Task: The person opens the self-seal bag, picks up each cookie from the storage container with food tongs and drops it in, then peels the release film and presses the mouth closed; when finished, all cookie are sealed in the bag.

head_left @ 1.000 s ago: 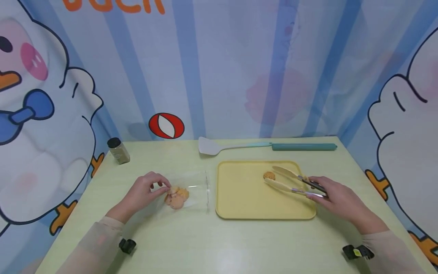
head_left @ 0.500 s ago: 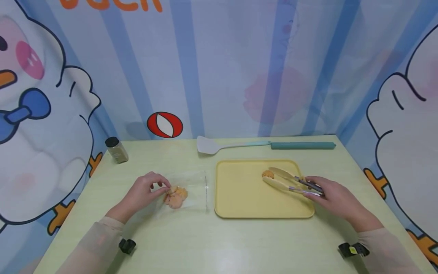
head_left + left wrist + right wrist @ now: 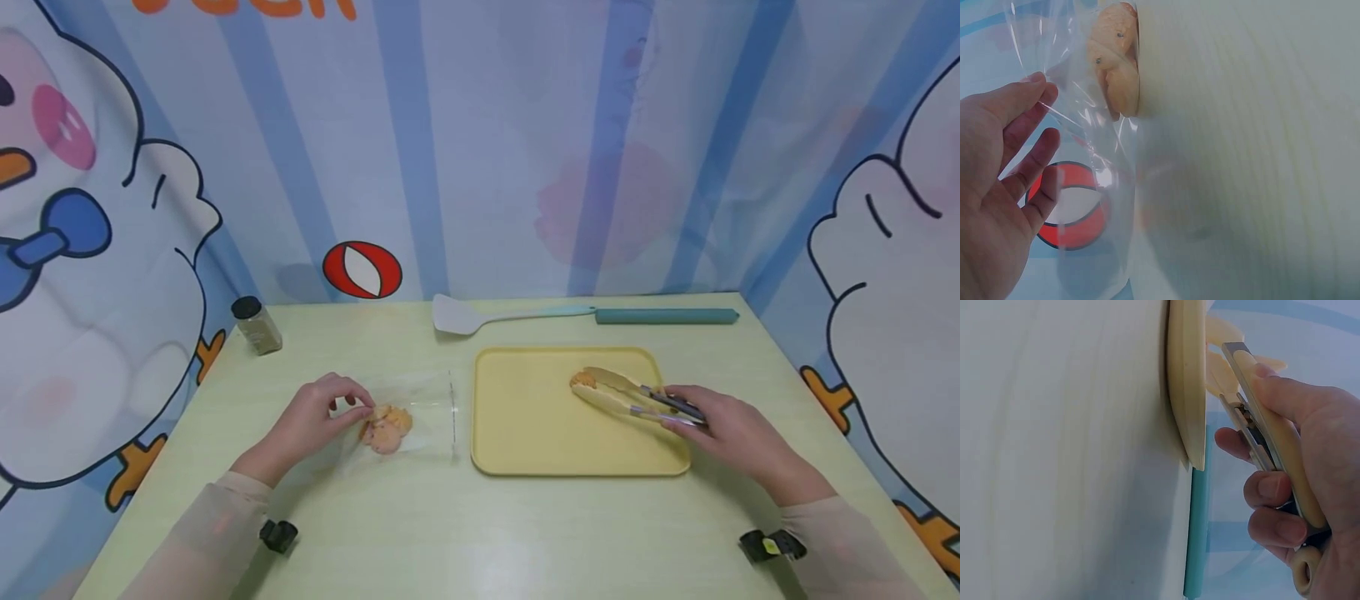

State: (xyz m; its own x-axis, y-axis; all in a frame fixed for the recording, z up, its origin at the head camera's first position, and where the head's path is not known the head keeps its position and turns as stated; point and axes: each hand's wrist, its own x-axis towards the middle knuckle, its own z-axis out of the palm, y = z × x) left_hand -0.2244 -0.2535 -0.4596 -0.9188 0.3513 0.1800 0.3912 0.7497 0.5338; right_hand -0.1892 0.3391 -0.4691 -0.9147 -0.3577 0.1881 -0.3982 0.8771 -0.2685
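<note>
- One orange food-like piece (image 3: 581,379) is positioned over the far-right part of the yellow tray (image 3: 517,425), between the tips of the tongs (image 3: 617,406); whether it is clamped or lifted cannot be told.
- The tongs are gripped in the right hand (image 3: 738,437), with the fingers wrapped around the handles and the tips set narrowly apart.
- A corner of the clear plastic bag (image 3: 431,427) is pinched between thumb and forefinger of the left hand (image 3: 311,421).
- Progress, as judged: an early stage is indicated, with one piece delivered to the tray area and its release not confirmed.
- Outstanding: several orange pieces (image 3: 387,430) are contained in the bag, left of the tray; an exact count is prevented by overlap.
- Obstructions: the pieces are covered by loose film, and a raised rim is presented by the tray.
- A spatula (image 3: 457,317) and a teal rod (image 3: 667,317) are laid beyond the tray's far edge; whether they are joined cannot be told.
- A black-lidded jar (image 3: 259,332) is placed at the table's far-left corner, well apart from the bag.
</note>
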